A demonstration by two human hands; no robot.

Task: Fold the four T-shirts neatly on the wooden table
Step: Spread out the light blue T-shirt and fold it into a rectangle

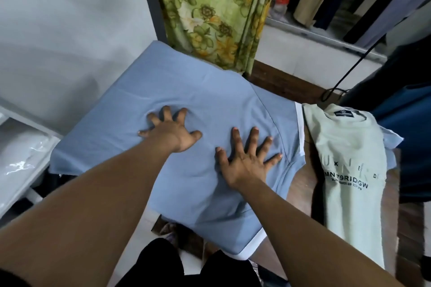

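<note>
One blue T-shirt (pixel 186 86): spread flat across the left and middle of the frame, unfolded, its near left corner seeming to hang past the tabletop
White shelf (pixel 21 154): lower left of the frame, close to that hanging corner, so there is little room to swing cloth out that way
Left hand (pixel 171 131): grip fully open and holding nothing, fingers splayed and pressed flat on the middle of the shirt; small creases fan out from the fingertips
Right hand (pixel 245 163): just right of the left hand, grip likewise open, palm down on the cloth near the sleeve seam
Step in hand: smoothing before the first fold, as I judge it; sweep both palms outward from the middle, so the creases run off the edges and do not bunch under the fingers
White sleeve trim (pixel 299 128): marks the shirt's right edge and gives a straight line to fold the sleeve inward along
Tabletop (pixel 300 193): a narrow bare strip of dark wood between the two shirts, the only open room on the right
Pale green T-shirt (pixel 349 158): right of the frame, printed side up, over a lighter blue garment (pixel 391 137)
Risk: a wide sweep to the right would likely nudge the green shirt
</note>
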